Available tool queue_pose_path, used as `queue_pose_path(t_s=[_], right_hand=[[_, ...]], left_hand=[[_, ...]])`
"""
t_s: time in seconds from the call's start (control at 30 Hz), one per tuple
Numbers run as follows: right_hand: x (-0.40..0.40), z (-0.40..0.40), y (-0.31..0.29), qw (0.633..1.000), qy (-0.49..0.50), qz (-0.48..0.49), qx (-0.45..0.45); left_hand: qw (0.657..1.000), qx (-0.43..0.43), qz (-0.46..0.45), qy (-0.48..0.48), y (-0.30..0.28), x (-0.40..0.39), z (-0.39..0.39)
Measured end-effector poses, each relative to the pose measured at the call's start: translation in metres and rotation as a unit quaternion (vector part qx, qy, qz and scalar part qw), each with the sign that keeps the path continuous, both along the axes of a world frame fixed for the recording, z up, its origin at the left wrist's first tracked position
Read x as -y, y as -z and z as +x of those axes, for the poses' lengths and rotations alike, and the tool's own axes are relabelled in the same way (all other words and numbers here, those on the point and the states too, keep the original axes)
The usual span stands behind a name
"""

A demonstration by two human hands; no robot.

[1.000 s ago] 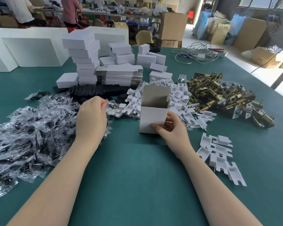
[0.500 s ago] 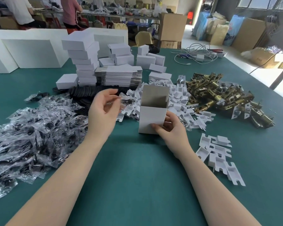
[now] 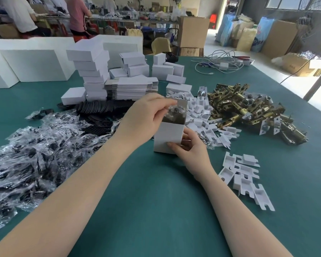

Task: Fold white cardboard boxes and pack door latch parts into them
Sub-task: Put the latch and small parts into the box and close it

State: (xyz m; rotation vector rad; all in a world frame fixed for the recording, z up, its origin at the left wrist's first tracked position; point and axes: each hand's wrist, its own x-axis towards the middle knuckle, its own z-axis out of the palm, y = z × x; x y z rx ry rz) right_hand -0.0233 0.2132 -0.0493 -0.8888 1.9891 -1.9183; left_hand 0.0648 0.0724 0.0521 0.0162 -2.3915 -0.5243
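Observation:
A small white cardboard box (image 3: 166,134) stands upright on the green table (image 3: 156,201) with its top flap raised. My right hand (image 3: 190,150) grips its lower right corner. My left hand (image 3: 146,119) pinches a small clear plastic bag of parts (image 3: 174,113) right over the box's open top. A big heap of the same clear bags (image 3: 30,149) lies at the left. Brass door latch bodies (image 3: 248,112) are piled at the right.
White plastic inserts lie behind the box (image 3: 198,112) and at the near right (image 3: 243,175). Flat box blanks (image 3: 132,88), a stack of folded white boxes (image 3: 93,75) and black plates (image 3: 104,108) sit behind. Cables (image 3: 217,64) lie at the far right.
My left hand lifted a clear bag from the heap at the left and carried it right, over the box's opening. My right hand stayed on the box.

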Motion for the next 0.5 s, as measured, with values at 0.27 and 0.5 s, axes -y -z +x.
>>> queue_pose_path(t_s=[0.27,0.5], right_hand=[[0.0005,-0.0008,0.001,1.0,0.011,0.006,-0.015],[0.0001,-0.0013,0.0013,1.0,0.012,0.008,-0.012]], left_hand=[[0.989,0.077,-0.059,-0.113,0.0018,0.0002,-0.0053],[0.989,0.079,0.027,-0.125,0.0033,-0.0002,-0.0099]])
